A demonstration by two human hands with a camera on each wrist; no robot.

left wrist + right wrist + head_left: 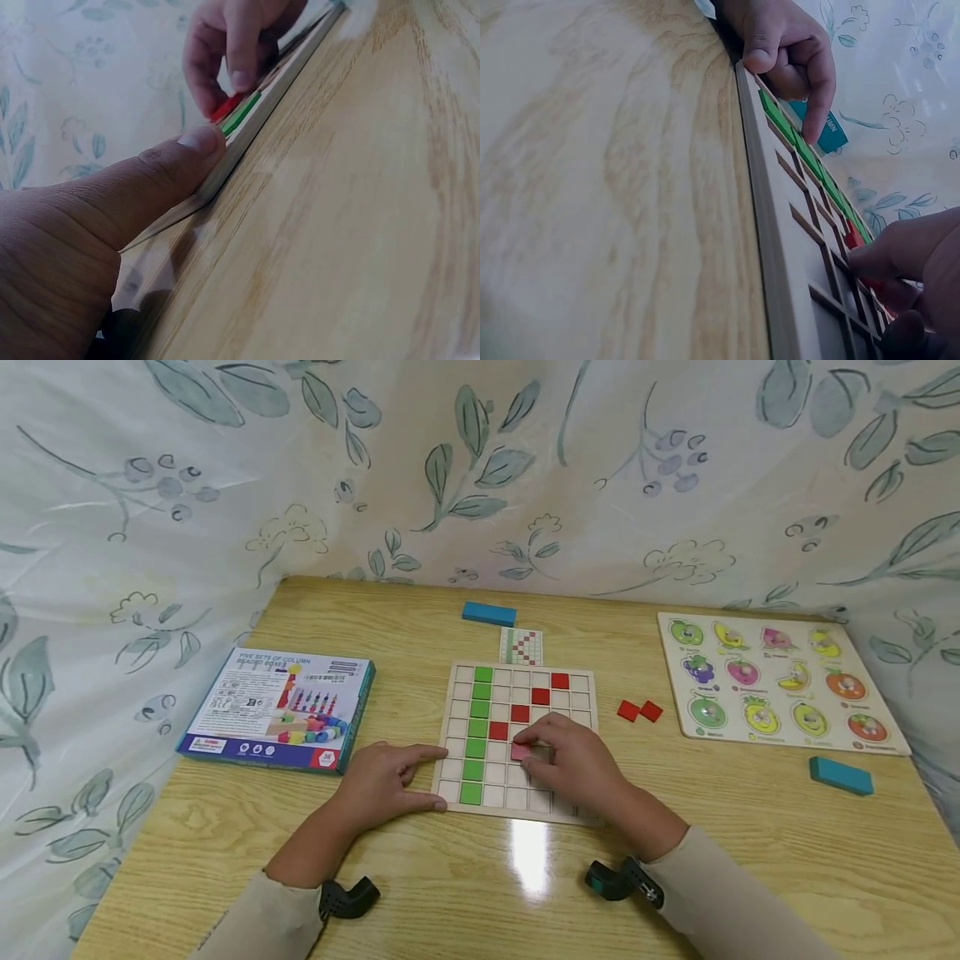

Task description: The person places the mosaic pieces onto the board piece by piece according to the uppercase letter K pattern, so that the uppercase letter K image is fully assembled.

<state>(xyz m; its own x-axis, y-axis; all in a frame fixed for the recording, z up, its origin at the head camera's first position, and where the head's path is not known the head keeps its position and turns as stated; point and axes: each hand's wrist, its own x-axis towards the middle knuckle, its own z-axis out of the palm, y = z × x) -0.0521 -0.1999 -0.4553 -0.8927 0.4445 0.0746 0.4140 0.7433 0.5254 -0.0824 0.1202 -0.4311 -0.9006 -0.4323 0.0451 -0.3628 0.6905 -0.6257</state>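
Observation:
A wooden grid board (495,810) lies on the table, with a column of green square tiles (476,748) near its left side. Several red tiles (520,714) run diagonally across its cells. My right hand (573,764) pinches a red square tile (521,751) between thumb and fingers, low over a cell just below the diagonal. At the board's left edge rests my left hand (378,785), its thumb at the near corner and its index finger stretched along the side. In the left wrist view, the left thumb (169,161) presses the board's rim.
Two loose red tiles (640,711) lie right of the board. A small pattern card (521,646) and a blue block (489,613) are behind it. A bead-toy box (277,710) stands left; a fruit puzzle board (787,685) and a teal block (841,775) sit right.

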